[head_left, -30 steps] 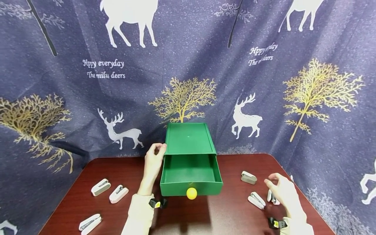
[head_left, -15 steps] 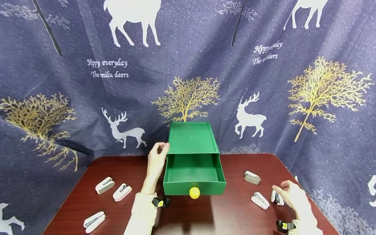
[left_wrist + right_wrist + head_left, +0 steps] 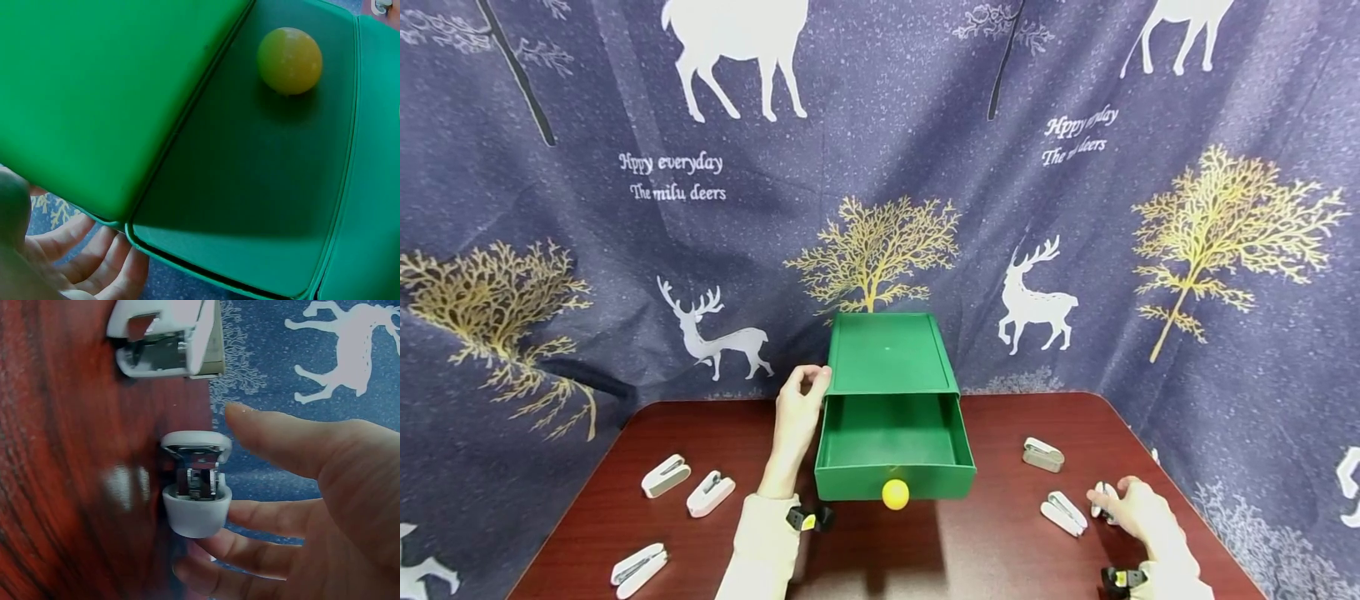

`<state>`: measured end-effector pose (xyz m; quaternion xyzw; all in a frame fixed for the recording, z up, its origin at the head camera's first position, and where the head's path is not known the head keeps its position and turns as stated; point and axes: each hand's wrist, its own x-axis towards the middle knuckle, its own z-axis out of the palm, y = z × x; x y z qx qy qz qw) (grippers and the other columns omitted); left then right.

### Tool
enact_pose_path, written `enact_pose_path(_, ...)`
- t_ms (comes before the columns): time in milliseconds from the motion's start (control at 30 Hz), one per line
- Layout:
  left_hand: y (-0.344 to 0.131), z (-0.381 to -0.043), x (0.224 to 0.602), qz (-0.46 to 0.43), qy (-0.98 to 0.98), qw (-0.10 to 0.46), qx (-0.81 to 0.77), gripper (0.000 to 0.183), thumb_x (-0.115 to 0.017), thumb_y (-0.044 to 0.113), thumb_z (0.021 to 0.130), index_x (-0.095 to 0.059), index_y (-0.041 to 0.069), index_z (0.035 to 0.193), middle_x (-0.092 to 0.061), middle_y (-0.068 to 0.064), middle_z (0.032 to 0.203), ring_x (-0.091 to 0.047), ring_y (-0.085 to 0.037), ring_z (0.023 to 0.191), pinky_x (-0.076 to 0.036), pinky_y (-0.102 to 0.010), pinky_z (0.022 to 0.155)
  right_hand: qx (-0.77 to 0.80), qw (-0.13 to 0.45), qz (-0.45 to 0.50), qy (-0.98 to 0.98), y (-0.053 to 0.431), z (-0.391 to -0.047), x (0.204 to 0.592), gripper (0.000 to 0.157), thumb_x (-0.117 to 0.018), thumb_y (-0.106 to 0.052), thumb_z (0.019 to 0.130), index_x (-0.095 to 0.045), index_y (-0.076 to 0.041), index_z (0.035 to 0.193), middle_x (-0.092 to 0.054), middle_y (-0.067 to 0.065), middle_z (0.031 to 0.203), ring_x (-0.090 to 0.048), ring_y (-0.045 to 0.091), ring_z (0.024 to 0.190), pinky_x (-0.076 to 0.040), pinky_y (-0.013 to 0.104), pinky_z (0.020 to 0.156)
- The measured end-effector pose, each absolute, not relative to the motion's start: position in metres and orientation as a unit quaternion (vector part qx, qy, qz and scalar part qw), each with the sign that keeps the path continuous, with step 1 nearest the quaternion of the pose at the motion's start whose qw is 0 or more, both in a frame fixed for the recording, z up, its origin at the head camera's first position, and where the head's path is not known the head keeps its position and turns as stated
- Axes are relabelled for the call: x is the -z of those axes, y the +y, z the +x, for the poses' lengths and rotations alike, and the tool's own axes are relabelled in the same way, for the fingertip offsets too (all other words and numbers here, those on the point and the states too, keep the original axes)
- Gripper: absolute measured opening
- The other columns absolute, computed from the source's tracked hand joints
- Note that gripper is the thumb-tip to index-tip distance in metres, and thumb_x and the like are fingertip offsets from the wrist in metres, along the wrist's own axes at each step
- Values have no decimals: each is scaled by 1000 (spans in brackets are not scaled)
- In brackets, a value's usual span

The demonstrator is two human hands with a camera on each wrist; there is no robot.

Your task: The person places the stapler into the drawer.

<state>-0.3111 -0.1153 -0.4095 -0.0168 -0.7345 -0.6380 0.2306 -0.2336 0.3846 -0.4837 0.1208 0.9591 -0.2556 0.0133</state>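
A green drawer box (image 3: 891,354) stands mid-table, its drawer (image 3: 895,482) pulled out, bare inside, with a round yellow knob (image 3: 895,494) on the front. My left hand (image 3: 797,412) is at the box's left side; its extended fingers (image 3: 122,265) touch the side wall. At the right, my right hand (image 3: 1138,512) is around a small white stapler (image 3: 197,509). In the right wrist view that stapler's end faces the camera. The thumb (image 3: 269,434) stands apart from it on one side, with the other fingers close on the other; whether they touch cannot be told.
A white stapler (image 3: 1063,513) and a greyish one (image 3: 1042,455) lie between the box and my right hand. Three more pale staplers, one (image 3: 666,476) farthest back, lie on the left of the dark red table (image 3: 1000,567). Behind hangs a patterned blue cloth (image 3: 880,150).
My right hand has moved down and right, from above the far-right stapler to around it. My left hand stays at the box's side. The head view has shifted slightly.
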Motion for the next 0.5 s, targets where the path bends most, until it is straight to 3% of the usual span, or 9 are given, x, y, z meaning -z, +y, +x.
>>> enact_pose_path(167, -115, -311, 412, -20, -733, 234, 639, 32, -66, 37, 94, -67, 6, 103, -62, -8, 93, -57, -17, 77, -47, -24, 66, 266, 14, 115, 957, 383, -231, 488, 43, -66, -48, 86, -53, -8, 77, -45, 3, 67, -45, 22, 66, -34, 39, 57)
enact_pose_path(367, -114, -310, 409, -10, -732, 230, 641, 27, -65, 31, 95, -67, 5, 104, -62, -5, 93, -56, -11, 76, -47, -22, 65, 272, 19, 134, 953, 383, -230, 489, 47, -66, -51, 84, -53, -12, 61, -47, 2, 52, -47, 20, 52, -35, 36, 48)
enact_pose_path(500, -110, -297, 394, -13, -736, 229, 637, 24, -64, 22, 97, -66, 0, 105, -61, -7, 92, -55, -8, 73, -47, -22, 65, 275, 22, 133, 952, 383, -230, 489, 45, -64, -48, 85, -56, -12, 59, -48, 2, 51, -47, 19, 50, -36, 36, 48)
